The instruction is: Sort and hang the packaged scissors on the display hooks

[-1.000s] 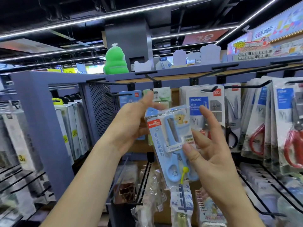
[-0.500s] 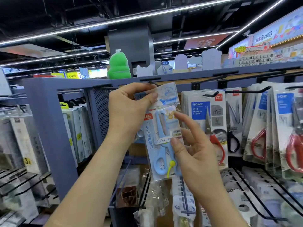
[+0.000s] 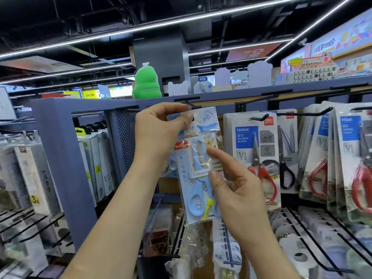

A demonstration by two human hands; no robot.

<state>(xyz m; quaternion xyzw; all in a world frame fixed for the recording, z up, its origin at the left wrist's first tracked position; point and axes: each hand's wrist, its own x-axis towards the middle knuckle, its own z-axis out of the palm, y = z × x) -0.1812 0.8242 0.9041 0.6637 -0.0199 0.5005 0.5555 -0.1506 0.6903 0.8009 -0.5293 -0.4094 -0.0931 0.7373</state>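
The clear-wrapped card of pale blue scissors (image 3: 194, 178) is held at the black wire hook (image 3: 190, 103), its top pinched by the left hand (image 3: 161, 137), its right edge by the right hand (image 3: 237, 190).

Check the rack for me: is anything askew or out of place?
The blue scissors pack sits tilted below the hook, held near its top by the left hand and steadied by the right hand; not clearly threaded. The red-handled packs at right hang slanted, fanned out.

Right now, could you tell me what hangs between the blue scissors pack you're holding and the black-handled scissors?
A stack of HOME packs with red-handled scissors hangs there, as the head view shows.
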